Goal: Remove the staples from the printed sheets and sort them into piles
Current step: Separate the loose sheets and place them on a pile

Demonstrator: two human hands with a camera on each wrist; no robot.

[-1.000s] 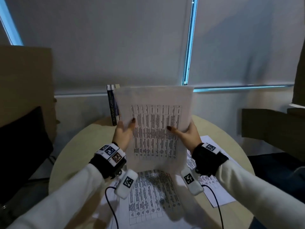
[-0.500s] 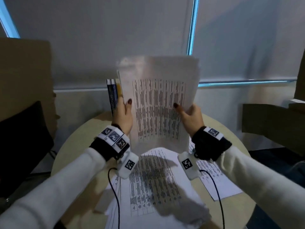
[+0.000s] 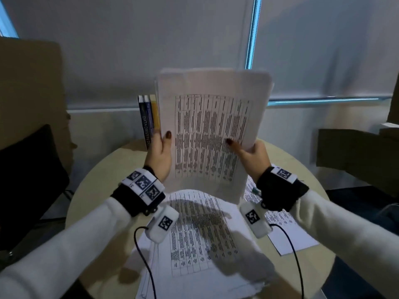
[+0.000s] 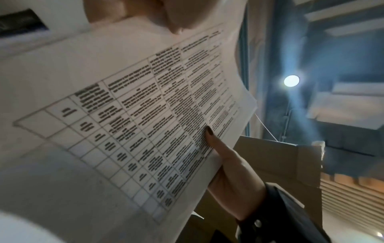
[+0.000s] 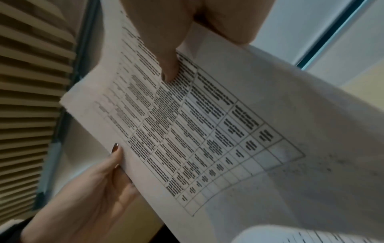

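I hold a bundle of printed sheets (image 3: 212, 134) upright above the round table, its table of text facing me. My left hand (image 3: 160, 151) grips its left edge, thumb on the front; that hand (image 5: 99, 185) shows again in the right wrist view. My right hand (image 3: 248, 153) grips the right edge, thumb pressed on the print, also seen as the right hand (image 4: 226, 166) in the left wrist view. The sheets (image 4: 129, 125) fill both wrist views, as do the sheets (image 5: 207, 131). No staple is visible. A pile of printed pages (image 3: 200, 240) lies flat below.
The round beige table (image 3: 95, 190) carries more sheets (image 3: 287, 231) at the right under my right wrist. Three upright books (image 3: 149, 119) stand at the table's far side. Cardboard boxes (image 3: 28, 100) stand left, a dark ledge (image 3: 354, 154) right. Cables hang from both wrists.
Both hands have raised the bundle of sheets higher off the table and tilted it more upright. The pile beneath is more exposed.
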